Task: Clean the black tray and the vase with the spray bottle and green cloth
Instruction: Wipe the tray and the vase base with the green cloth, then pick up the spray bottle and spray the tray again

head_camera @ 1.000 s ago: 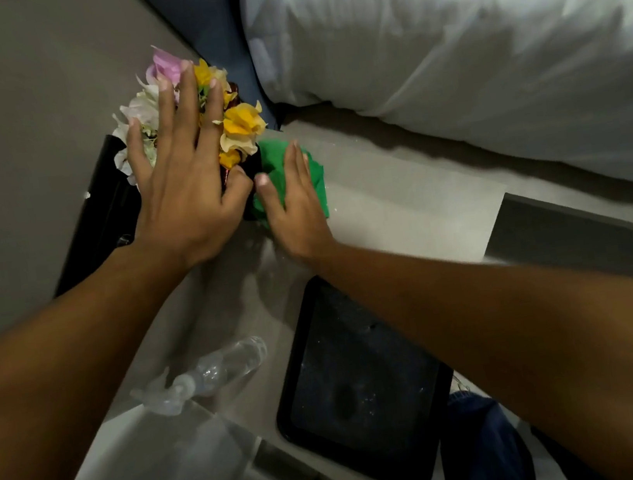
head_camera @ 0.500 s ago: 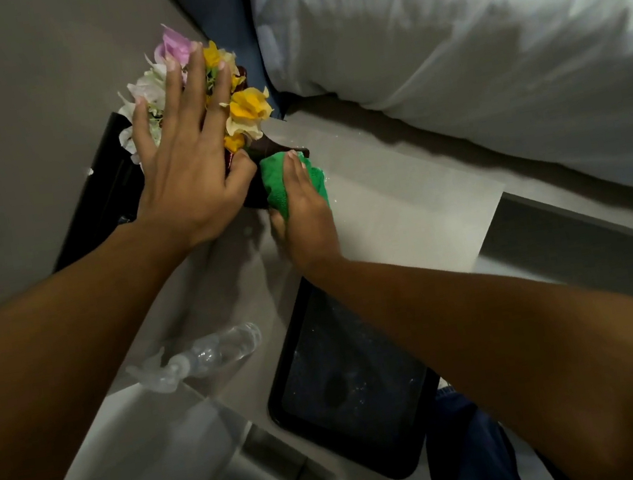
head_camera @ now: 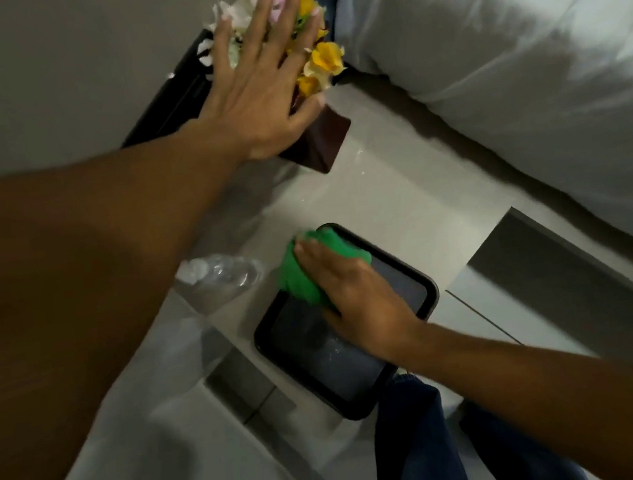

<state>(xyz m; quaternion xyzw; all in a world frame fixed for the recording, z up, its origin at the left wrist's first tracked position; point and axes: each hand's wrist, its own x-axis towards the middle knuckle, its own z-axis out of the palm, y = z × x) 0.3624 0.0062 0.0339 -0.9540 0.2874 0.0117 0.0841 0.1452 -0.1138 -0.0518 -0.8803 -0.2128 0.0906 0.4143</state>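
Observation:
A dark brown square vase (head_camera: 323, 139) with yellow, white and pink flowers (head_camera: 324, 61) stands at the back of the pale bedside surface. My left hand (head_camera: 264, 80) lies flat against its top and flowers, fingers spread. The black tray (head_camera: 303, 359) lies near the front edge, speckled with droplets. My right hand (head_camera: 359, 298) presses a bunched green cloth (head_camera: 303, 274) onto the tray's far left corner. The clear spray bottle (head_camera: 223, 279) lies on its side left of the tray, partly hidden by my left forearm.
A white pillow (head_camera: 504, 50) and bedding fill the right side. A black flat object (head_camera: 170, 105) leans by the wall behind the vase. Water drops (head_camera: 357, 169) dot the surface between vase and tray. My blue trouser leg (head_camera: 417, 449) shows below the tray.
My right hand has carried the green cloth from the vase's side down onto the black tray. My left hand stays on the vase and flowers.

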